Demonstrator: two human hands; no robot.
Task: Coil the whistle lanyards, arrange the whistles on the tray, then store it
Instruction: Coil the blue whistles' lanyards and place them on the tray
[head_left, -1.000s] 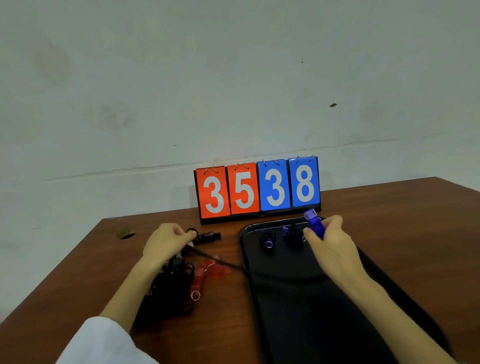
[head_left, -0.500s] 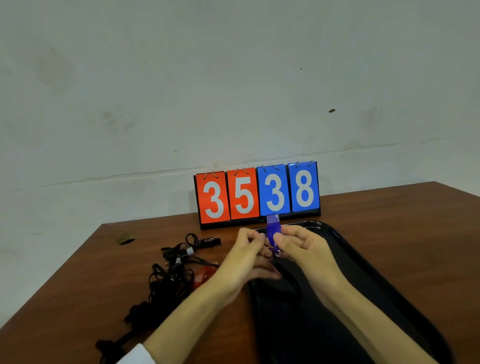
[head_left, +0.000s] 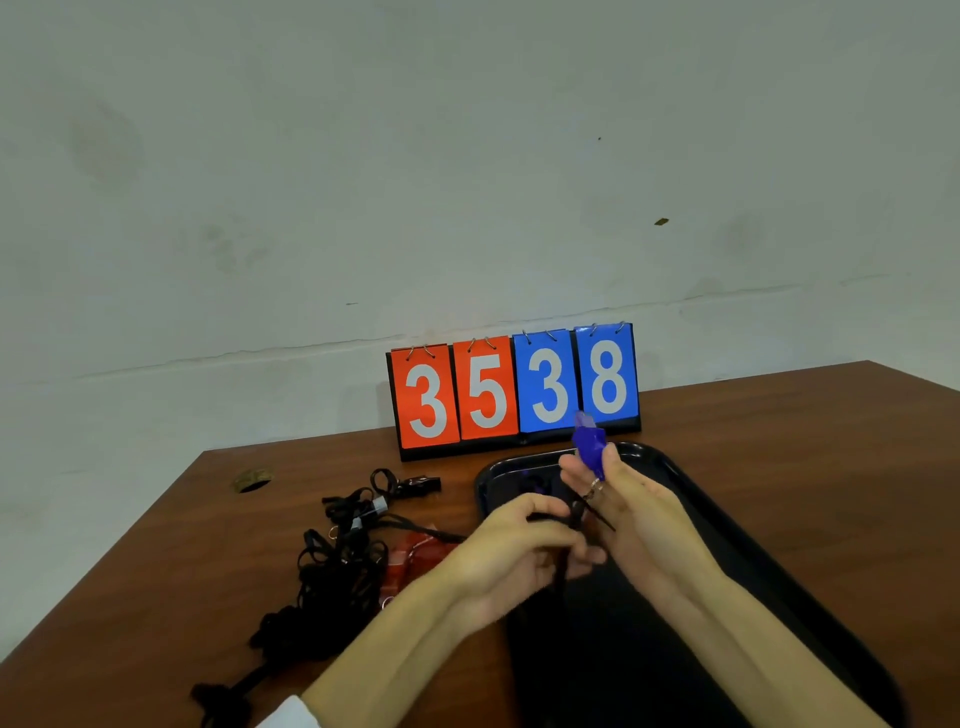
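Head view: black tray (head_left: 670, 464) holds a blue whistle (head_left: 537, 485) (mostly hidden).

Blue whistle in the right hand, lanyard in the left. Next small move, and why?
Probably the left hand should wind the black lanyard one turn round the right hand's fingers. The right hand holds the blue whistle upright above the tray, the left pinches the lanyard, and a strand trails loose below the hands, uncoiled.

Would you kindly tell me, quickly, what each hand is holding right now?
Left hand: closed, pinching the black lanyard.
Right hand: closed, gripping the blue whistle.
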